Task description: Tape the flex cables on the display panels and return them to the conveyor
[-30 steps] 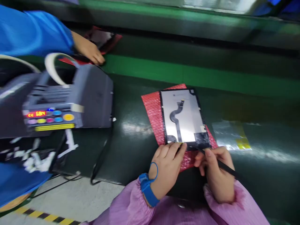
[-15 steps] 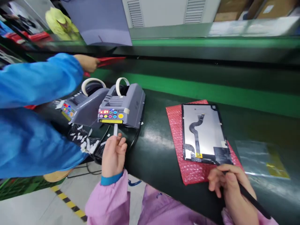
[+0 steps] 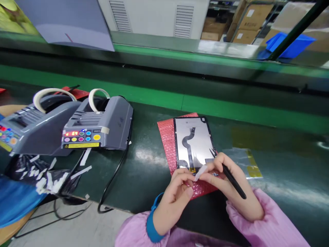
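Both hands meet over the near edge of the panel (image 3: 194, 144), which lies face down on a red bubble pad (image 3: 167, 137) on the dark green surface (image 3: 149, 164). The left hand (image 3: 174, 195) and right hand (image 3: 231, 185) together pinch a short strip of tape (image 3: 200, 172) between thumb and forefinger tips, holding it just above the panel's bottom edge, near a small yellow tab (image 3: 191, 169). The left fingers (image 3: 183, 175) are curled closed on the strip's left end; the right fingers (image 3: 214, 173) are closed on its right end. The right hand also holds black tweezers (image 3: 232, 181) tucked along the palm, the tip pointing up over the panel and the tail sticking out toward the wrist. A dark flex cable (image 3: 189, 142) snakes down the panel's silver back.

To the right of the pad, a clear bag (image 3: 244, 159) with a yellow patch lies flat on the surface. To the left, well apart from the panel, stand two grey tape dispensers (image 3: 102, 127), each with a roll on top; the nearer one shows lit red digits and coloured buttons. Cut tape strips (image 3: 86, 156) hang from its front, and a black cable (image 3: 113, 181) runs down off the surface edge. A blue sleeve (image 3: 12, 202) of another person shows at the lower left.
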The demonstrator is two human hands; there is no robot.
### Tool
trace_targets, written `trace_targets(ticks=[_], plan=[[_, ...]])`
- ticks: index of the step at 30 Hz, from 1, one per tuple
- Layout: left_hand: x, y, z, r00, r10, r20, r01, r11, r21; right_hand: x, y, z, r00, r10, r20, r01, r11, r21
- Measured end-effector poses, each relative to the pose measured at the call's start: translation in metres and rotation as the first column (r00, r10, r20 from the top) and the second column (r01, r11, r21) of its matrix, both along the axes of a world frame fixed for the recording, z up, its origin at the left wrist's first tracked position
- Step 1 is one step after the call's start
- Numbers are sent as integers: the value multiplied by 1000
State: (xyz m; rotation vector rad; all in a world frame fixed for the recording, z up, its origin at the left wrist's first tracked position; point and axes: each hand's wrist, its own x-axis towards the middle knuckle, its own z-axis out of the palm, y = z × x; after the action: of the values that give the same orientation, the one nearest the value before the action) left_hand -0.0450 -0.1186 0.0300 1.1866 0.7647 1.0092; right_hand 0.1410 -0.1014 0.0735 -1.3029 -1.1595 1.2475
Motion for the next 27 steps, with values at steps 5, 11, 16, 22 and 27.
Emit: trace_targets(ticks=[5,11,16,22,27], plan=[[-8,9,-4,993,23,-115,-24,1000,-1,5,39,4,994,-112,16,109,988,109],[-15,23,9,824,229,-518,15,906,423,3,80,-29,960,98,263,-133,984,119],[-12,30,8,668,334,-665,120,833,539,-3,88,-46,927,78,367,-130,984,119],[-2,39,0,582,398,-710,217,765,607,-6,91,-48,910,11,415,-70,989,127],[6,44,-10,507,371,-778,327,752,572,-9,91,-50,899,-18,437,-45,990,133]])
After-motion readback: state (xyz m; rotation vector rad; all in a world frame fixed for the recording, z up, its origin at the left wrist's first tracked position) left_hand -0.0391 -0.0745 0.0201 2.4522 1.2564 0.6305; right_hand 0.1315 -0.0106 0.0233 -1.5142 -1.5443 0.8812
